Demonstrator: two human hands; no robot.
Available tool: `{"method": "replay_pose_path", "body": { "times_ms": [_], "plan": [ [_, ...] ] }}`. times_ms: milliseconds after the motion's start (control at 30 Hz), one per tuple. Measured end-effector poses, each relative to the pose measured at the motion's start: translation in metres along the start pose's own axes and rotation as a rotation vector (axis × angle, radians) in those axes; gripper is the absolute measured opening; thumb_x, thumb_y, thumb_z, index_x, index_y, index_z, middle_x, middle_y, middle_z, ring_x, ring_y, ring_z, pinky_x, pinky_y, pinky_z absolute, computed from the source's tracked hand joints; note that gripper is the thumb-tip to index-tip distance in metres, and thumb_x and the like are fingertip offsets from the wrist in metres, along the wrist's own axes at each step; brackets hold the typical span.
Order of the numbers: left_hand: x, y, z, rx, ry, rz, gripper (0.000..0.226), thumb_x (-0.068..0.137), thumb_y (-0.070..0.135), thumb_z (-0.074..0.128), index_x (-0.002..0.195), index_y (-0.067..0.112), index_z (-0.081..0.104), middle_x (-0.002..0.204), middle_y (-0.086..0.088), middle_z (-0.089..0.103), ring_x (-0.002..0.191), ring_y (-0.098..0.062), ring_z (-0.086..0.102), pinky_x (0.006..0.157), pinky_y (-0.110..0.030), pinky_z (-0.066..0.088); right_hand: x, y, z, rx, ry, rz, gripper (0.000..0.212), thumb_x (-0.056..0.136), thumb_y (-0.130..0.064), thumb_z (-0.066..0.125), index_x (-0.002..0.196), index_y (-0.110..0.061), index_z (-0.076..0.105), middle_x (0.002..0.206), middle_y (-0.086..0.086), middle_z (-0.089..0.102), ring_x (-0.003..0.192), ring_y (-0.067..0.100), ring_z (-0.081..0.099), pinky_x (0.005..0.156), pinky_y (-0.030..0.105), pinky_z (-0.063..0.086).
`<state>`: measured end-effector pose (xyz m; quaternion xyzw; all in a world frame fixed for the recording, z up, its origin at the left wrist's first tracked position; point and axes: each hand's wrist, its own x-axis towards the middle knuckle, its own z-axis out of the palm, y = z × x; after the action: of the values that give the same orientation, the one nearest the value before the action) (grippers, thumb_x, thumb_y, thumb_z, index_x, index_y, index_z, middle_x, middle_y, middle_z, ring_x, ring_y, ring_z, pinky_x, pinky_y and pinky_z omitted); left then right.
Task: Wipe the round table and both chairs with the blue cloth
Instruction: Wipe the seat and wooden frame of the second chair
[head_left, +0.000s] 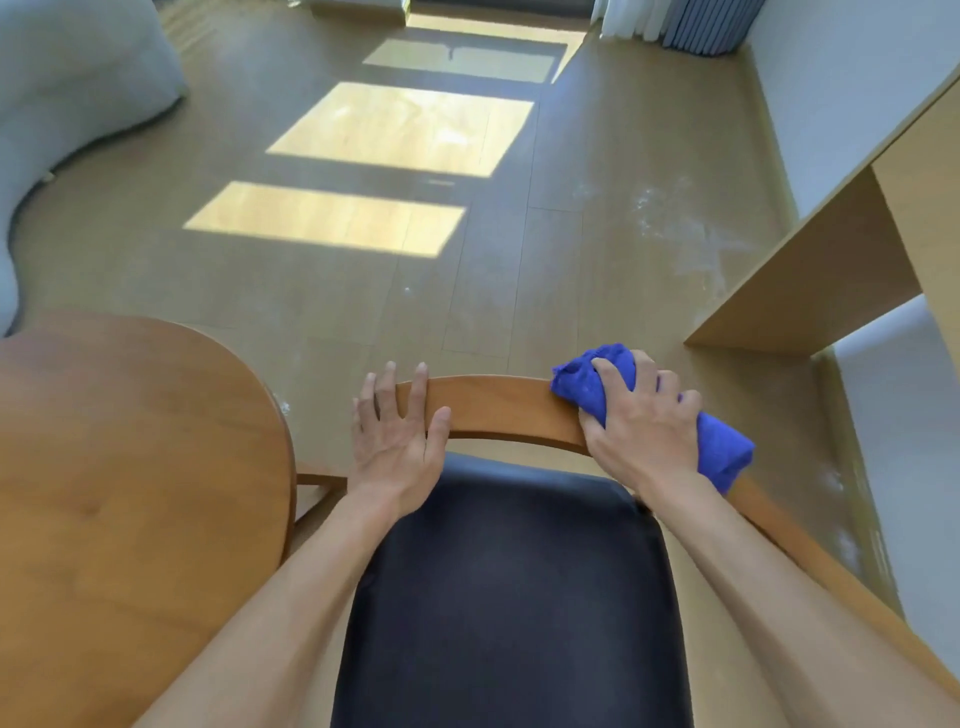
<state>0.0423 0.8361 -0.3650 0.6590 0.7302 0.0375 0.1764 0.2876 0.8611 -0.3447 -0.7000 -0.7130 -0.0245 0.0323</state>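
Seen from the head camera, looking down: a wooden chair (498, 410) with a dark padded seat is shown from above, its curved backrest rail crossing the middle. A bunched blue cloth (722, 447) is gripped by the right hand (641, 426) and pressed onto the right end of the rail, fingers curled over it. The left hand (397, 436) is laid flat on the rail's left end, fingers straight and spread. The round table (130, 467) is seen just left of the chair; whether they touch cannot be told. Sunlit patches are cast on the wooden floor (519, 249) beyond.
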Motion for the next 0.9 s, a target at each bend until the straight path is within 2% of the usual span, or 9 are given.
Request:
{"method": "replay_pose_path", "body": {
  "times_ms": [100, 167, 267, 333, 400, 467, 600, 767, 900],
  "plan": [
    [0.002, -0.001, -0.002, -0.285, 0.032, -0.012, 0.068, 0.089, 0.056, 0.006, 0.151, 0.031, 0.011, 0.158, 0.009, -0.002, 0.142, -0.007, -0.013, 0.117, -0.039, 0.002, 0.016, -0.063, 0.002, 0.067, -0.009, -0.047, 0.059, 0.072, -0.049, 0.035, 0.114, -0.019, 0.064, 0.120, 0.017, 0.058, 0.084, 0.037, 0.055, 0.072, 0.045, 0.041],
    [0.007, -0.004, 0.002, -0.545, 0.112, -0.062, 0.067, 0.089, 0.053, 0.014, 0.149, 0.026, 0.025, 0.157, 0.008, 0.013, 0.142, -0.003, -0.003, 0.118, -0.033, 0.003, 0.020, -0.113, 0.001, 0.107, -0.045, -0.080, 0.062, 0.074, -0.055, 0.030, 0.116, -0.022, 0.064, 0.123, 0.014, 0.057, 0.089, 0.035, 0.054, 0.075, 0.045, 0.040],
    [0.017, -0.009, 0.004, -0.956, 0.205, -0.136, 0.048, 0.091, 0.046, 0.027, 0.122, 0.020, 0.052, 0.131, -0.006, 0.051, 0.133, -0.032, 0.030, 0.111, -0.055, 0.026, 0.019, -0.158, -0.001, 0.118, -0.115, -0.126, 0.062, 0.083, -0.055, 0.020, 0.119, -0.027, 0.062, 0.129, 0.010, 0.054, 0.096, 0.032, 0.052, 0.079, 0.043, 0.037],
    [0.019, -0.006, 0.005, -0.916, 0.229, -0.117, 0.048, 0.092, 0.048, 0.026, 0.115, 0.017, 0.054, 0.118, -0.008, 0.055, 0.122, -0.037, 0.041, 0.103, -0.057, 0.033, 0.015, -0.157, 0.000, 0.108, -0.113, -0.148, 0.057, 0.087, -0.051, 0.019, 0.120, -0.027, 0.060, 0.133, 0.009, 0.052, 0.098, 0.031, 0.052, 0.079, 0.043, 0.038],
    [0.014, -0.003, 0.005, -0.780, 0.220, -0.098, 0.066, 0.087, 0.057, 0.018, 0.127, 0.014, 0.049, 0.133, -0.006, 0.048, 0.134, -0.028, 0.028, 0.113, -0.046, 0.022, 0.009, -0.144, 0.003, 0.110, -0.069, -0.192, 0.053, 0.087, -0.050, 0.025, 0.118, -0.026, 0.061, 0.135, 0.010, 0.051, 0.099, 0.033, 0.051, 0.078, 0.043, 0.038],
    [0.011, 0.000, 0.004, -0.678, 0.189, -0.113, 0.076, 0.085, 0.060, 0.015, 0.142, 0.016, 0.036, 0.152, 0.000, 0.030, 0.142, -0.013, 0.010, 0.117, -0.033, 0.010, 0.004, -0.125, 0.006, 0.113, -0.029, -0.211, 0.050, 0.083, -0.048, 0.034, 0.117, -0.025, 0.062, 0.135, 0.012, 0.052, 0.099, 0.035, 0.052, 0.076, 0.044, 0.038],
    [0.010, 0.002, 0.004, -0.426, 0.160, -0.090, 0.074, 0.086, 0.058, 0.015, 0.149, 0.020, 0.024, 0.158, 0.004, 0.015, 0.142, -0.012, 0.004, 0.117, -0.037, 0.009, -0.012, -0.063, 0.008, 0.060, 0.018, -0.163, 0.047, 0.080, -0.043, 0.048, 0.122, -0.025, 0.059, 0.138, 0.013, 0.050, 0.101, 0.037, 0.053, 0.075, 0.044, 0.038],
    [0.003, 0.004, 0.001, -0.357, 0.111, -0.062, 0.068, 0.089, 0.055, 0.015, 0.150, 0.026, 0.018, 0.158, 0.007, 0.012, 0.142, -0.011, 0.000, 0.116, -0.040, 0.011, -0.047, 0.036, 0.001, -0.057, 0.042, 0.066, 0.047, 0.084, -0.039, 0.055, 0.127, -0.022, 0.058, 0.135, 0.015, 0.050, 0.099, 0.040, 0.053, 0.073, 0.048, 0.044],
    [0.002, 0.005, 0.000, -0.436, 0.122, -0.071, 0.068, 0.089, 0.055, 0.010, 0.150, 0.026, 0.018, 0.157, 0.008, 0.013, 0.142, -0.009, -0.001, 0.118, -0.038, 0.009, -0.074, 0.089, -0.011, -0.019, 0.001, 0.460, 0.044, 0.089, -0.034, 0.061, 0.128, -0.015, 0.057, 0.129, 0.020, 0.048, 0.098, 0.048, 0.051, 0.082, 0.061, 0.044]
  ]
}}
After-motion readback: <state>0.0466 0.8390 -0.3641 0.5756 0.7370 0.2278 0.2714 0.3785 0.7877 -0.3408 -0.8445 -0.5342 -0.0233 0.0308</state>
